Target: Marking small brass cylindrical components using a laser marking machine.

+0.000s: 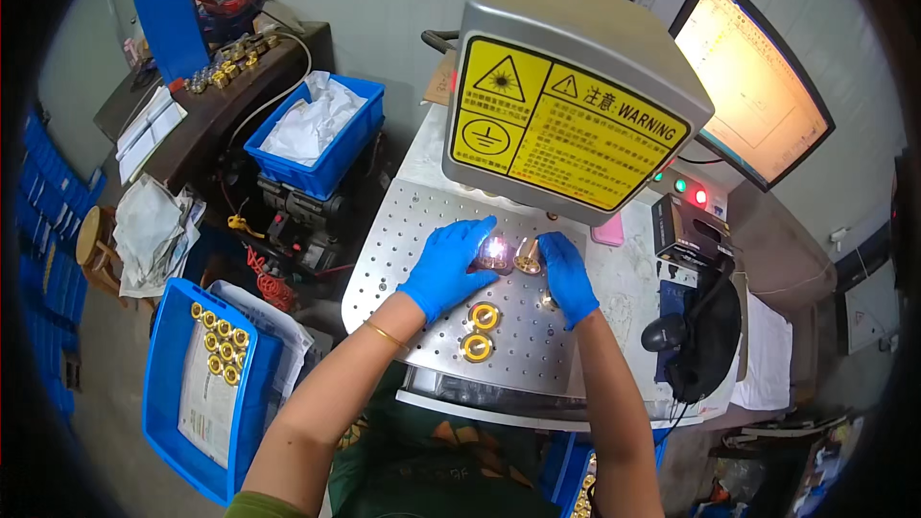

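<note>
A small metal piece [494, 251] glows under violet-white light on the perforated desk [389, 278], between parted thumb and fingers of my left hand [443, 267]; I cannot tell whether they grip it. My right hand [570, 280] curls beside a brassy piece [528, 256], its hold unclear. Two gold-rimmed rounds [480, 331] lie nearer me; similar ones [224, 350] sit in a blue bin [257, 384]. One piece appears underway; which are finished doesn't show.

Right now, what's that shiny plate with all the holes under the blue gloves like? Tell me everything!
The plate is flat, silver-grey and looks like metal, with rows of small holes. It lies below the machine head. Two gold-coloured rings rest on it toward its near edge. The gloved left hand and gloved right hand are over it; I can't tell whether they touch it.
</note>
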A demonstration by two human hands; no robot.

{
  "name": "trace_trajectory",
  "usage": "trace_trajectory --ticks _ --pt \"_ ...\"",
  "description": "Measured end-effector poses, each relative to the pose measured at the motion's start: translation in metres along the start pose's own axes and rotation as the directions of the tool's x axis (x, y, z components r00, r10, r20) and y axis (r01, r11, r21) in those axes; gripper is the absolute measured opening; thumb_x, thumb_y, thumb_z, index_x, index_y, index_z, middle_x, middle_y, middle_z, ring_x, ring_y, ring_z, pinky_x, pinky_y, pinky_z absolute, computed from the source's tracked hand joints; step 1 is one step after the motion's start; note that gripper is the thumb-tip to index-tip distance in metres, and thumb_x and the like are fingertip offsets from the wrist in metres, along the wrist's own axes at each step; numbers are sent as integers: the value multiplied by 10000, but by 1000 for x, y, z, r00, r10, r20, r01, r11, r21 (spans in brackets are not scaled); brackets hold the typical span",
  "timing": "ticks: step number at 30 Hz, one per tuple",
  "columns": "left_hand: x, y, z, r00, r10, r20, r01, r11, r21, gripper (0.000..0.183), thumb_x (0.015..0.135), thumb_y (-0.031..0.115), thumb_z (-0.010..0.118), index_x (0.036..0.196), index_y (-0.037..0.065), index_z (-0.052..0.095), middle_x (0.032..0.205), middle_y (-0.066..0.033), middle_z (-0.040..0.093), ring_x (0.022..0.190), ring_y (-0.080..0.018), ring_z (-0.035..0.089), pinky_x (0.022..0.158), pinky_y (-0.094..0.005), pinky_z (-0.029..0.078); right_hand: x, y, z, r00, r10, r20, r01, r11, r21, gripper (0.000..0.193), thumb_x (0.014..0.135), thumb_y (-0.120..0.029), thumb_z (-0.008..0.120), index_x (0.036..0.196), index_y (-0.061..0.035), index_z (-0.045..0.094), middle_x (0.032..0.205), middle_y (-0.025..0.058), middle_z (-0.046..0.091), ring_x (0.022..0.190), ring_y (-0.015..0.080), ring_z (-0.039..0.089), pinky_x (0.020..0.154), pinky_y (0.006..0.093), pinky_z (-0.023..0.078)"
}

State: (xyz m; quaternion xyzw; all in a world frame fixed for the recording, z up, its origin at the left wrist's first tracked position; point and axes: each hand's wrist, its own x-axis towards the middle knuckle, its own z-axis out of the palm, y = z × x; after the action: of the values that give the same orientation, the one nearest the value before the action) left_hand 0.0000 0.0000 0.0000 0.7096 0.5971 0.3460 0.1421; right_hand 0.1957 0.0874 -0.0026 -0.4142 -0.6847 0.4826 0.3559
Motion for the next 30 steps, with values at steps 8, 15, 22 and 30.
trace_trajectory --ticks 8,15,22,30 --pt "5 0 -7 977 149 -150 -150 989 7 637 732 260 747 1251 29 460 1169 -198 536 1049 -346 531 918 -402 429 6 2 7 1000 -5 3 5 997 -74 250 932 -248 503 954 -9 576 881 76 547 819 173 530 752 291 428" --pt "-66 5 -33 921 -373 112 342 638 -690 367 824 233 684 1116 69 534 1015 -89 609 907 -166 596 804 -294 486 16 9 28 981 -159 113 184 949 -255 367 934 -307 466 1137 -21 578 1170 165 536 1109 300 486 969 374 373" --pt "-117 28 -34 995 44 85 -2 896 -443 346 815 84 620 1144 89 516 1140 -137 532 982 -322 549 847 -349 459 21 5 25 971 -11 239 75 963 -260 429 941 -379 436 1185 -50 561 1343 193 423 1274 306 362 1068 357 274" --pt "-99 44 -52 870 279 408 -414 862 294 501 811 93 519 1289 244 502 1096 -105 599 832 -286 614 834 -382 471 -6 -9 -3 994 -68 88 82 983 -166 270 923 -269 504 1038 -66 639 1276 168 468 1239 278 414 1022 354 331"
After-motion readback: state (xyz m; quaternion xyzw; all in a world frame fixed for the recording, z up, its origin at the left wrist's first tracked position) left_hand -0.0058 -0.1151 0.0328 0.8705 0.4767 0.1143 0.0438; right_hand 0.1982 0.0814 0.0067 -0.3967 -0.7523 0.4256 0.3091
